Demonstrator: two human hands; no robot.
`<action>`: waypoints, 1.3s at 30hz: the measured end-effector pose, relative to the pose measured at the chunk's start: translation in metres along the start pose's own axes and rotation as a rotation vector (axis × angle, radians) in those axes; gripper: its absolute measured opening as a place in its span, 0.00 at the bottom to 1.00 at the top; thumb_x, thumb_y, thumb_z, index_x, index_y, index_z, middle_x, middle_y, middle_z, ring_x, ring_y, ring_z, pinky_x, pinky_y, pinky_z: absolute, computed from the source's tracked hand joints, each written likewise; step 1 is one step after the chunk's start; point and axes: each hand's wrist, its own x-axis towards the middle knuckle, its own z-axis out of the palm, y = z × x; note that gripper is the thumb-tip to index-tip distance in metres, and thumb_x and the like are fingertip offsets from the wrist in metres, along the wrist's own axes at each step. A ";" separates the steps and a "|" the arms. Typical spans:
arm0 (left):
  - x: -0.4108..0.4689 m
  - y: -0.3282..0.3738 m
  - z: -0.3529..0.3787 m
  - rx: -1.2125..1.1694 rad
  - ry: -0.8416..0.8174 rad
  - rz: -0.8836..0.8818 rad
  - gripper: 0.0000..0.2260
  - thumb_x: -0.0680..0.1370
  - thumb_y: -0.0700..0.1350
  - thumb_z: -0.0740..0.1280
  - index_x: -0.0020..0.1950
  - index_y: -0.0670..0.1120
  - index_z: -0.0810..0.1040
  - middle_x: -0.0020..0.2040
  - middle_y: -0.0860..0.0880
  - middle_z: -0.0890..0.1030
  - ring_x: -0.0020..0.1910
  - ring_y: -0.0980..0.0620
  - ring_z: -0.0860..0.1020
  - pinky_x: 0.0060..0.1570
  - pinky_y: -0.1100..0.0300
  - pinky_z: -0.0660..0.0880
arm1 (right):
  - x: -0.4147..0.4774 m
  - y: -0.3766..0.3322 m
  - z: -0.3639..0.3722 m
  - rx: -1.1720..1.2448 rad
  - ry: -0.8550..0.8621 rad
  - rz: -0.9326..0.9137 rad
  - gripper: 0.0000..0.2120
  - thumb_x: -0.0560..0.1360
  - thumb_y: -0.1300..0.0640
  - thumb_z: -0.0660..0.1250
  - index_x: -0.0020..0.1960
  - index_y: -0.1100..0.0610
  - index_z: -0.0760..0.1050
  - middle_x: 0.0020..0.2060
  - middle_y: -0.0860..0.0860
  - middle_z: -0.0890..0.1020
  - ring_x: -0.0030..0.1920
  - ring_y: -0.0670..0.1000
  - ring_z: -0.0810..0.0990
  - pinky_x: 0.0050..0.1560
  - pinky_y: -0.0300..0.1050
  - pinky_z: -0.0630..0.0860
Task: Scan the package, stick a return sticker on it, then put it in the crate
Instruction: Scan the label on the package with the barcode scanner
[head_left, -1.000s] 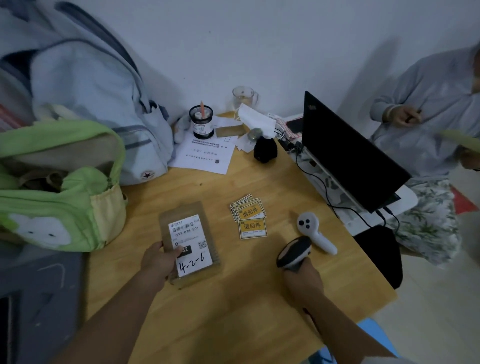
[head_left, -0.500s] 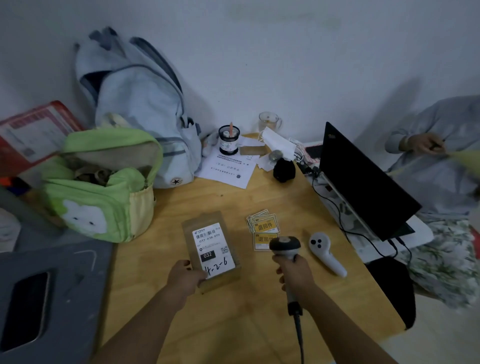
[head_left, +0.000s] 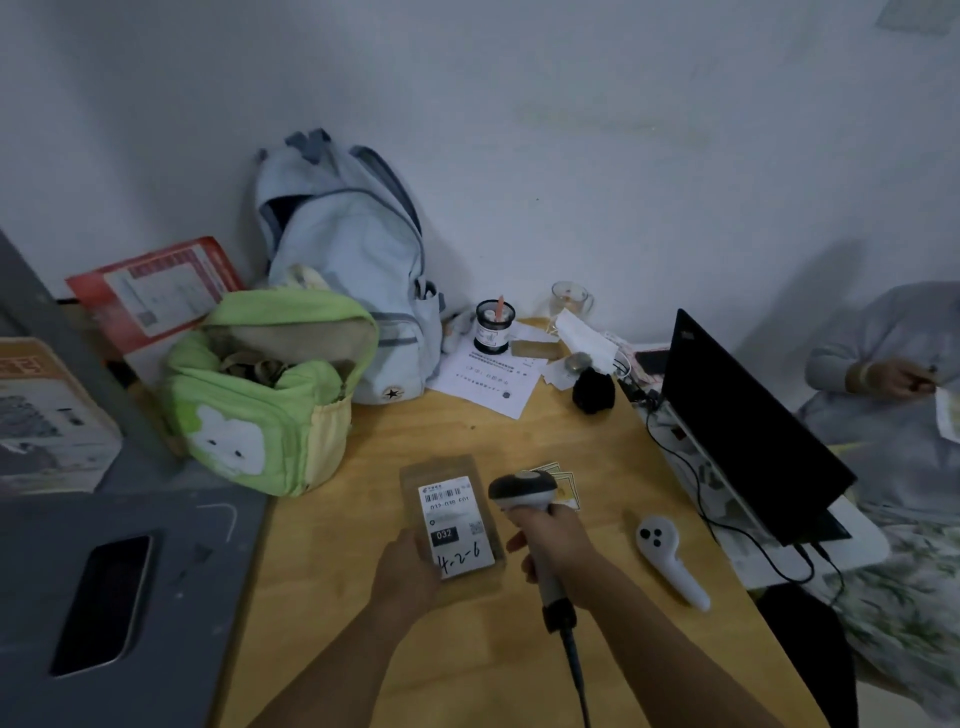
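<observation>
A flat brown package (head_left: 451, 525) with a white shipping label lies on the wooden table (head_left: 597, 467). My left hand (head_left: 410, 569) holds its near left corner. My right hand (head_left: 553, 538) grips the handle of a grey barcode scanner (head_left: 522, 491), whose head hovers just right of the label's top. Yellow return stickers (head_left: 563, 480) lie behind the scanner head, mostly hidden by it. No crate is in view.
A green bag (head_left: 260, 395) and a pale blue backpack (head_left: 353, 260) stand at the back left. A white handheld device (head_left: 670, 561) lies to the right, near an open laptop (head_left: 737, 415). A phone (head_left: 104, 597) rests on a grey surface at left. A person sits at far right.
My right hand picked the scanner up from the table and brought its head over beside the package label. The camera view tilted upward and shifted left. My left hand stayed on the package.
</observation>
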 end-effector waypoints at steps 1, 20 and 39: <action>-0.003 0.001 -0.001 0.033 -0.010 0.029 0.11 0.76 0.35 0.62 0.58 0.37 0.75 0.60 0.42 0.79 0.58 0.43 0.78 0.37 0.64 0.72 | -0.001 -0.003 0.004 -0.008 -0.003 0.008 0.09 0.76 0.56 0.65 0.47 0.63 0.74 0.37 0.57 0.78 0.25 0.49 0.71 0.26 0.41 0.70; -0.017 -0.024 -0.023 0.459 -0.151 0.237 0.19 0.75 0.42 0.60 0.66 0.48 0.73 0.65 0.45 0.75 0.65 0.45 0.73 0.65 0.55 0.71 | -0.015 -0.046 0.045 -0.098 -0.021 -0.009 0.10 0.74 0.58 0.65 0.47 0.66 0.74 0.36 0.63 0.79 0.20 0.52 0.70 0.24 0.38 0.68; -0.016 -0.033 -0.018 0.783 -0.188 0.344 0.24 0.76 0.42 0.61 0.72 0.47 0.65 0.68 0.46 0.69 0.66 0.43 0.67 0.65 0.49 0.69 | -0.008 -0.044 0.045 -0.160 0.003 -0.001 0.08 0.73 0.59 0.64 0.42 0.65 0.73 0.31 0.63 0.79 0.19 0.53 0.71 0.23 0.38 0.68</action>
